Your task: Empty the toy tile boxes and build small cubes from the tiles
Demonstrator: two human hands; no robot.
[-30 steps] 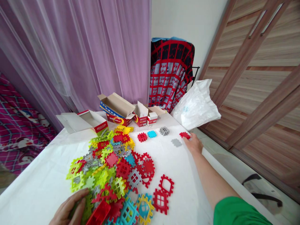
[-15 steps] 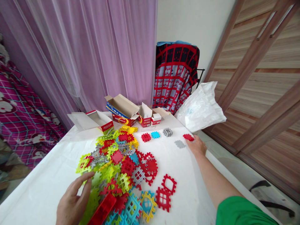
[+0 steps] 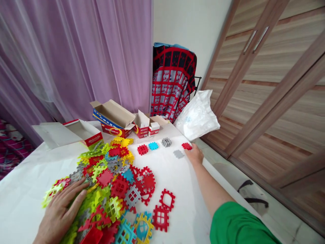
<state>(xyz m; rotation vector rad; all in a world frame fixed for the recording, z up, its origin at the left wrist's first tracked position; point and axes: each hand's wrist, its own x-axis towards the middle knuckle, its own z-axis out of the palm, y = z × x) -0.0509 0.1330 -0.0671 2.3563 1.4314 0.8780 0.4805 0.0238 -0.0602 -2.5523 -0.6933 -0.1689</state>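
Hard, notched plastic tiles, some solid, some windowed, form a jumbled heap (image 3: 120, 187) under and beside the left hand (image 3: 61, 206), whose fingers stretch out, having reached farther across since the previous frame. The right hand (image 3: 195, 154) touches a red tile (image 3: 187, 146) at its fingertips; I can't tell whether it's pinched. Beyond stands a crinkled white bag (image 3: 198, 117).
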